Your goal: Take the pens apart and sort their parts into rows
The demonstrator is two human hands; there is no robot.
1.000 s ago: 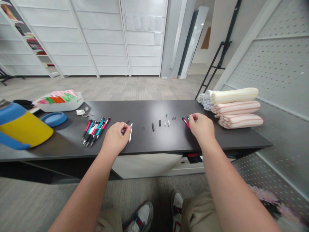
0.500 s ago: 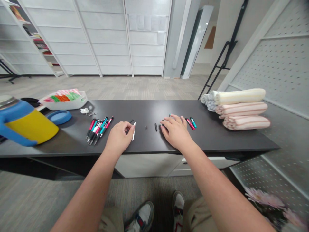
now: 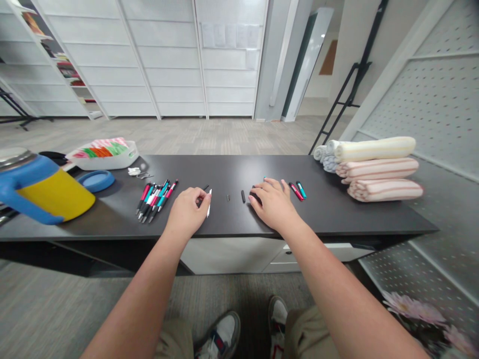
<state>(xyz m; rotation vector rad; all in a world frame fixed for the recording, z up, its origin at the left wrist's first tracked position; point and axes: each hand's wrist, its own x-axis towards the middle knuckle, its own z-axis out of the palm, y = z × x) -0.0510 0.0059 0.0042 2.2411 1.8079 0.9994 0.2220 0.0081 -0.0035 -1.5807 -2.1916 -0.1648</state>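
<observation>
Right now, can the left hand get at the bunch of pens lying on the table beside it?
Probably yes. The bunch of pens lies close beside the left hand, with nothing between them on the table, but its fingers seem busy with a thin white piece.

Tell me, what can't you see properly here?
Head view:
- Whatever lies beneath the right hand: hidden by its fingers.
- Thin white pen tube: left hand covers any grip on it.
- Yellow-and-blue plastic jug: cut off by the left edge.
- Tiny dark piece on the black table: too small to identify.
</observation>
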